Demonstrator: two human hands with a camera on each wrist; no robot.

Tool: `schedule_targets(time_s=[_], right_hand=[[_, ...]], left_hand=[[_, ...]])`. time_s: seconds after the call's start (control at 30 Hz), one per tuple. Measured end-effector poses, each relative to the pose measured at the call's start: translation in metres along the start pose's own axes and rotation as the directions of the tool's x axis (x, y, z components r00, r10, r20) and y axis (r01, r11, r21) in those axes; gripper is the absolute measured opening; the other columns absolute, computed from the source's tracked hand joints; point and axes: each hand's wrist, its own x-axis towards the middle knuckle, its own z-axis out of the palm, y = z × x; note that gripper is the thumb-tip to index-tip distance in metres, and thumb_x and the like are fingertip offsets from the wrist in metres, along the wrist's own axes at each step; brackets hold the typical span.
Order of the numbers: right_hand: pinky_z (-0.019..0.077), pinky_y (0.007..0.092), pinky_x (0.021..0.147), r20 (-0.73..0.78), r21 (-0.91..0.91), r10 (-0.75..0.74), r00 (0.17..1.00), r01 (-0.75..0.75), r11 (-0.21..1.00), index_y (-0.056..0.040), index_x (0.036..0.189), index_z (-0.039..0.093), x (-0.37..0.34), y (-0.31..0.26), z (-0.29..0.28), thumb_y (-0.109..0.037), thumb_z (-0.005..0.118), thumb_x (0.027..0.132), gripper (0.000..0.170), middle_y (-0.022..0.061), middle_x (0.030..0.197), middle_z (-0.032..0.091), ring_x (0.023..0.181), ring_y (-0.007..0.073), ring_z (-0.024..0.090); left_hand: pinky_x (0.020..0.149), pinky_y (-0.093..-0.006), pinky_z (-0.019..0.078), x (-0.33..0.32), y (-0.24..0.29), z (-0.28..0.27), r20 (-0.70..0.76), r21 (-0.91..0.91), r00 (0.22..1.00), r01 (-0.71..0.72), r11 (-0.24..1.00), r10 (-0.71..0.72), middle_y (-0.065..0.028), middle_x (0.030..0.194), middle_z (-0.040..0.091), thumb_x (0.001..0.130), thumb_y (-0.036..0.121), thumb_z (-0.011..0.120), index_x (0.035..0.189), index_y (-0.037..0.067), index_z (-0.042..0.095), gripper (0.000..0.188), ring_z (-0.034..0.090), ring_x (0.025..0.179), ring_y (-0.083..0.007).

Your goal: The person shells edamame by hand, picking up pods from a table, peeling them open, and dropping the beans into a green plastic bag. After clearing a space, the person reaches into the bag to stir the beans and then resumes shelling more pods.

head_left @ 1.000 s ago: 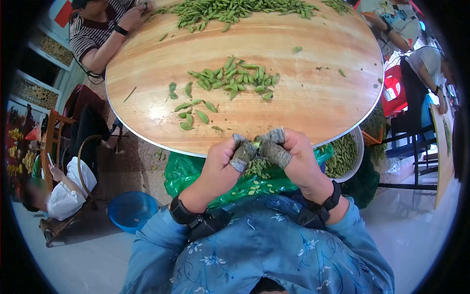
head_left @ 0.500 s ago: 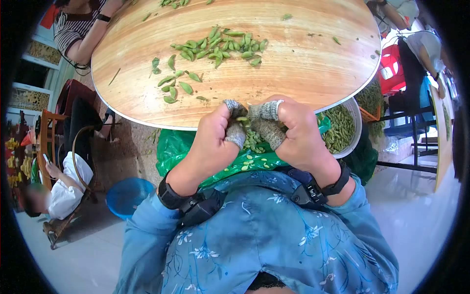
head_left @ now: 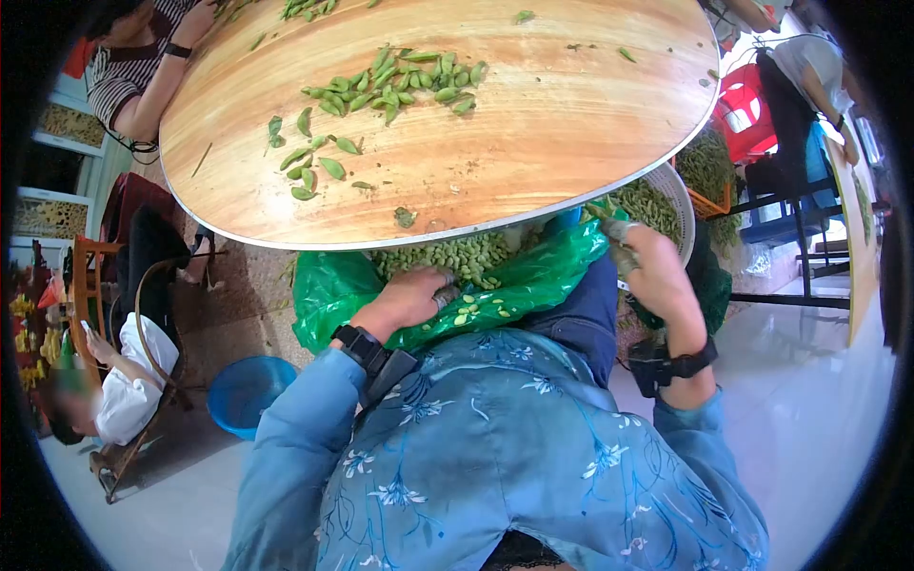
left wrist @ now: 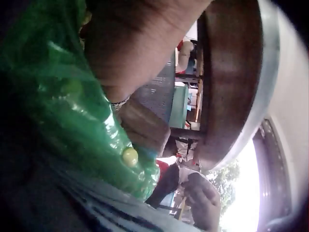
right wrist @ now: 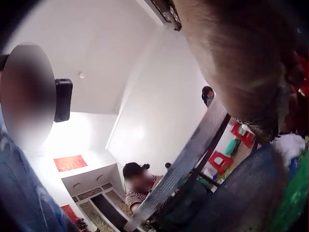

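Note:
In the head view the left hand [head_left: 411, 297] rests over the near left part of the green plastic bag [head_left: 562, 276], its covered fingertips beside shelled beans [head_left: 457, 255]. Its fingers look loosely bent. The right hand [head_left: 657, 271] is over the bag's right end, by the white basket of pods [head_left: 647, 205]. Grey coverings wrap its fingers, and green pods [head_left: 598, 207] show at the tips; whether it grips them is unclear. A pale bean [left wrist: 130, 157] lies on the green bag [left wrist: 72, 96] in the left wrist view.
The round wooden table [head_left: 419, 190] carries scattered green pods [head_left: 390, 86], its metal edge just beyond the bag. A blue basin [head_left: 249, 395] stands on the floor at left, and an orange crate [head_left: 709, 205] at right. Other people sit around the room.
The hands, together at the table edge earlier, have separated: the left came down onto the bag, the right moved right toward the basket. A husk-like green piece now lies at the table's near edge.

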Motion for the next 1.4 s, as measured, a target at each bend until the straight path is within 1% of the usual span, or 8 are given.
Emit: schedule_targets(time_s=[0.17,0.4,0.73,0.87,1.03,1.17,1.27,1.4], right_hand=[[0.0426,0.041,0.072,0.125,-0.067,-0.286,0.95,0.296,0.953,0.0012,0.079,0.055,0.027,0.008,0.064,-0.002,0.052,0.062,0.018,0.0202,0.085,0.054,0.086,0.0368,0.05],[0.0437,0.0422,0.067,0.321,-0.237,-0.128,0.938,0.211,0.948,-0.0004,0.072,0.056,0.029,0.022,0.075,-0.003,0.05,0.059,0.015,0.0195,0.077,0.056,0.078,0.036,0.053],[0.0443,0.0425,0.064,0.42,-0.366,-0.229,0.878,0.395,0.843,-0.0031,0.075,0.057,0.041,-0.02,0.08,-0.008,0.049,0.06,0.018,0.0195,0.077,0.057,0.073,0.0357,0.055],[0.0437,0.0434,0.066,0.617,-0.048,-0.397,0.679,0.536,0.843,-0.0066,0.084,0.058,0.059,-0.058,0.13,-0.009,0.049,0.059,0.027,0.019,0.08,0.058,0.078,0.0359,0.055],[0.0431,0.0428,0.069,0.854,-0.068,-0.215,0.474,0.512,0.856,-0.0067,0.092,0.056,0.072,-0.07,0.202,-0.009,0.049,0.062,0.031,0.0178,0.091,0.057,0.085,0.0343,0.054],[0.0415,0.0415,0.077,0.698,-0.165,-0.276,0.661,0.523,0.836,-0.0107,0.105,0.052,0.095,-0.046,0.214,-0.008,0.049,0.062,0.043,0.0174,0.096,0.056,0.092,0.0336,0.052],[0.0419,0.0426,0.076,0.562,-0.345,-0.409,0.719,0.653,0.674,-0.012,0.106,0.053,0.107,-0.051,0.184,-0.009,0.05,0.062,0.044,0.0176,0.096,0.056,0.092,0.0333,0.052],[0.0421,0.0392,0.076,0.616,-0.248,-0.374,0.693,0.621,0.743,-0.0065,0.102,0.053,0.079,-0.067,0.148,-0.009,0.051,0.066,0.037,0.0177,0.094,0.055,0.091,0.033,0.051]], left_hand=[[0.08,-0.0376,0.0399,-0.011,-0.009,0.019,0.099,-0.098,0.995,0.042,0.994,-0.032,-0.0155,0.103,0.052,0.08,0.026,0.047,0.097,0.005,0.056,0.028,0.049,0.094,-0.0327],[0.07,-0.0388,0.0433,-0.019,0.004,0.008,0.166,-0.11,0.985,0.054,0.992,-0.035,-0.0148,0.084,0.057,0.078,0.022,0.049,0.09,0.005,0.059,0.023,0.054,0.08,-0.032],[0.072,-0.0397,0.042,-0.027,0.002,0.013,0.111,-0.098,0.989,0.11,0.989,-0.099,-0.0181,0.091,0.055,0.076,0.023,0.05,0.089,0.004,0.059,0.024,0.052,0.085,-0.034],[0.073,-0.0409,0.0416,-0.027,-0.005,0.022,-0.042,-0.201,0.999,0.008,0.979,-0.017,-0.0204,0.095,0.054,0.074,0.02,0.051,0.086,0.002,0.059,0.023,0.052,0.088,-0.0352],[0.067,-0.0425,0.0422,-0.034,0.007,0.003,0.046,-0.183,0.995,0.096,0.979,-0.089,-0.0215,0.073,0.055,0.068,0.016,0.051,0.081,0.003,0.059,0.02,0.053,0.073,-0.0372],[0.067,-0.0429,0.0421,-0.034,-0.006,0.011,-0.074,-0.214,0.997,0.019,0.977,-0.036,-0.0213,0.076,0.056,0.07,0.018,0.052,0.083,0.003,0.058,0.021,0.053,0.075,-0.0373],[0.071,-0.0401,0.0432,-0.035,-0.007,0.003,-0.182,-0.362,0.978,0.028,0.932,-0.1,-0.0208,0.084,0.056,0.076,0.019,0.051,0.087,0.001,0.057,0.022,0.053,0.081,-0.0367],[0.068,-0.0366,0.0437,-0.04,-0.013,-0.006,-0.23,-0.451,0.954,0.072,0.89,-0.194,-0.0205,0.082,0.057,0.079,0.017,0.049,0.091,0.001,0.057,0.022,0.056,0.077,-0.0332]])
